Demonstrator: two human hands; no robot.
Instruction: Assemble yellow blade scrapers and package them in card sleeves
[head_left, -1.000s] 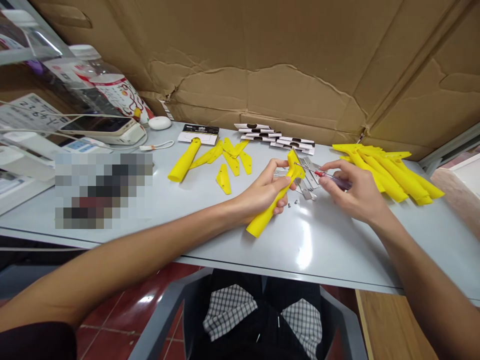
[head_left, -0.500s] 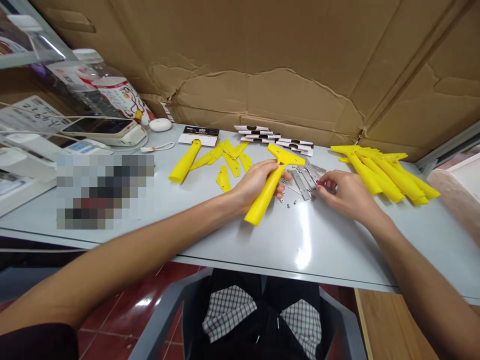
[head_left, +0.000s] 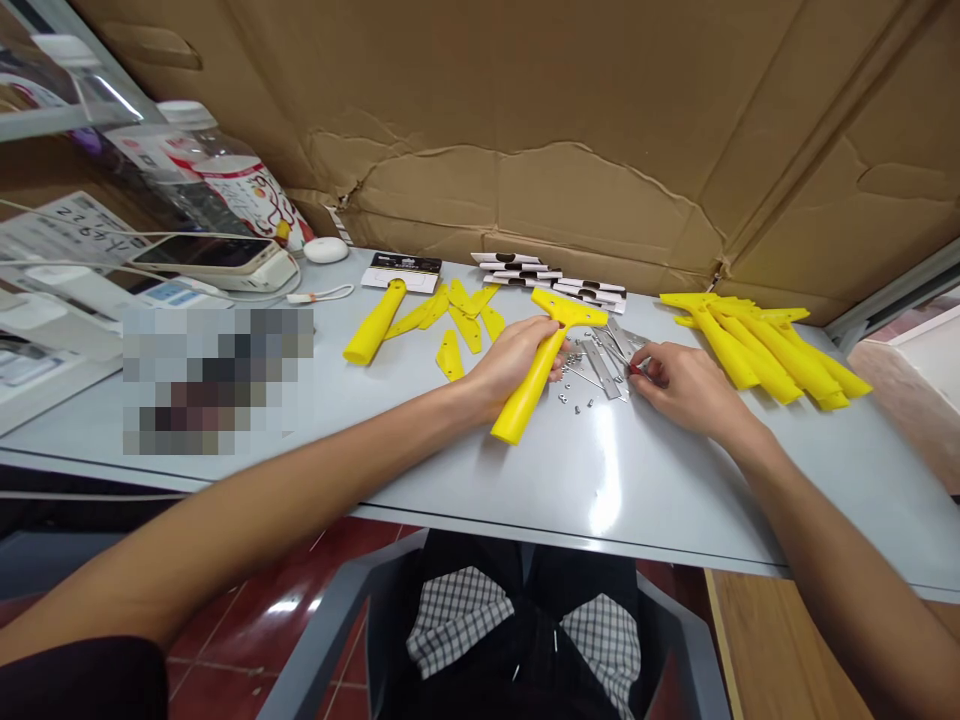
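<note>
My left hand (head_left: 517,365) is wrapped round a yellow T-shaped handle (head_left: 525,390), its wide head pointing away from me and its round end toward me. My right hand (head_left: 675,380) is closed at the right of the metal parts, thumb and fingers pinched on a small red-handled tool (head_left: 635,369), mostly hidden by the fingers. Between the hands lie flat metal blades (head_left: 600,370) and several small screws (head_left: 577,409). Left of my left hand are several flat yellow pieces (head_left: 448,355).
Several yellow handles (head_left: 780,350) are heaped at the right. Another handle (head_left: 375,322) lies by a black-and-white card (head_left: 401,270). Folded cards (head_left: 525,270) sit at the back before the cardboard (head_left: 600,130). A phone (head_left: 206,253), bottles (head_left: 232,175) and a blurred patch are on the left.
My right hand and the red-handled tool have shifted very slightly left and closer to the blades. The view has moved a little; the left hand keeps its hold on the handle.
</note>
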